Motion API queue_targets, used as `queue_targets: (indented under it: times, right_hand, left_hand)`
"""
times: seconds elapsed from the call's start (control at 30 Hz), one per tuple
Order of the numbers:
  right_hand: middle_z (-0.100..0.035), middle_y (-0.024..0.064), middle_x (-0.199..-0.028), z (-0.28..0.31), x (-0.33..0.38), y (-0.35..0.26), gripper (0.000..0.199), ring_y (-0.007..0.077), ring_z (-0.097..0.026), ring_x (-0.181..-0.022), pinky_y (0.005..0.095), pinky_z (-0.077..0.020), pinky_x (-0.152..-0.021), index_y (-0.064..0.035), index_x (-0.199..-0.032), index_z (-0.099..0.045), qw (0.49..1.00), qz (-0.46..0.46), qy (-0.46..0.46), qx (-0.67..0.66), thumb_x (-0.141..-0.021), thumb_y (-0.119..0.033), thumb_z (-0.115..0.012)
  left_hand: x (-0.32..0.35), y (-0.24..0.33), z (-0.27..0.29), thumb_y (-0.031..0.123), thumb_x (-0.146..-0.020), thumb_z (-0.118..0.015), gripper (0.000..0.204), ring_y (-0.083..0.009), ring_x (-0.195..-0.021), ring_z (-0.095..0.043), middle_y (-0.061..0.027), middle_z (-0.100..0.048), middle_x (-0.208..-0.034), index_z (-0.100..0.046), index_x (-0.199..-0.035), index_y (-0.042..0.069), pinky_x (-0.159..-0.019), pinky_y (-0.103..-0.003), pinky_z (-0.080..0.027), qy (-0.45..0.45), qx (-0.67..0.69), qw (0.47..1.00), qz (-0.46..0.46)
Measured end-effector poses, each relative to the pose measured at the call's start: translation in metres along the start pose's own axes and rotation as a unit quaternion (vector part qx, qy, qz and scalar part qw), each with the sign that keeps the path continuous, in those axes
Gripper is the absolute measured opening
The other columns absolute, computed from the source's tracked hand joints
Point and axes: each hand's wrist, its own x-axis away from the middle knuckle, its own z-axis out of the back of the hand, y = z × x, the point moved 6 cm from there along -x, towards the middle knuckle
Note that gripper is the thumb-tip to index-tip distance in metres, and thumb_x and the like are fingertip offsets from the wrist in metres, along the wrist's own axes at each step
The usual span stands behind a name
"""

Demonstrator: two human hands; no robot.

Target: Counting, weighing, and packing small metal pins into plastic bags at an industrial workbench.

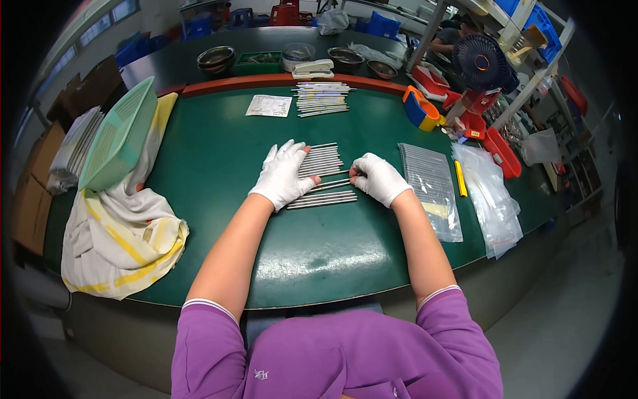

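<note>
Slim metal rods (321, 160) lie side by side in a row on the green table. A smaller group of rods (322, 199) sits just nearer to me. My left hand (282, 176), in a white glove with bare thumb and fingertip, rests with fingers spread at the rods' left ends. Its thumb touches a rod near the gap between the two groups. Opposite, my white-gloved right hand (380, 179) has its thumb and finger pinched at the right end of a rod (334, 183) in that gap. The right hand's other fingers are curled and partly hidden.
Beyond the rods lie a bundle of yellow-marked rods (322, 100) and a paper slip (268, 106). Bagged rods (430, 186), a yellow cutter (460, 178) and clear bags (488, 199) are at right. A green basket (119, 139) and cloth (126, 239) stand left; a person (448, 36) sits far right.
</note>
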Motion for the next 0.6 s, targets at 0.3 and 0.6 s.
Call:
queue_targets:
  times: [0.3, 0.6]
  right_hand:
    - [-0.061, 0.0116, -0.092, 0.033, 0.005, 0.037, 0.013, 0.0079, -0.052, -0.062, 0.0195, -0.0437, -0.055, -0.0052, -0.091, -0.043, 0.872, -0.053, 0.209, -0.439, -0.092, -0.018, -0.041]
    - [-0.06, 0.0052, -0.073, 0.015, 0.003, -0.027, 0.008, 0.0098, -0.055, -0.059, 0.0218, -0.0451, -0.053, -0.0045, -0.085, -0.049, 0.907, 0.046, 0.247, -0.338, -0.083, -0.009, -0.056]
  left_hand:
    - [0.0, -0.003, -0.003, 0.032, -0.078, -0.055, 0.05, -0.0308, -0.123, -0.033, -0.014, -0.043, -0.126, -0.045, -0.12, 0.005, -0.103, -0.045, -0.022, 0.014, -0.004, 1.0, -0.015]
    - [0.002, -0.002, -0.003, 0.024, -0.081, -0.051, 0.045, -0.0311, -0.122, -0.033, -0.0142, -0.043, -0.126, -0.042, -0.121, 0.005, -0.102, -0.047, -0.022, 0.021, -0.007, 0.999, -0.025]
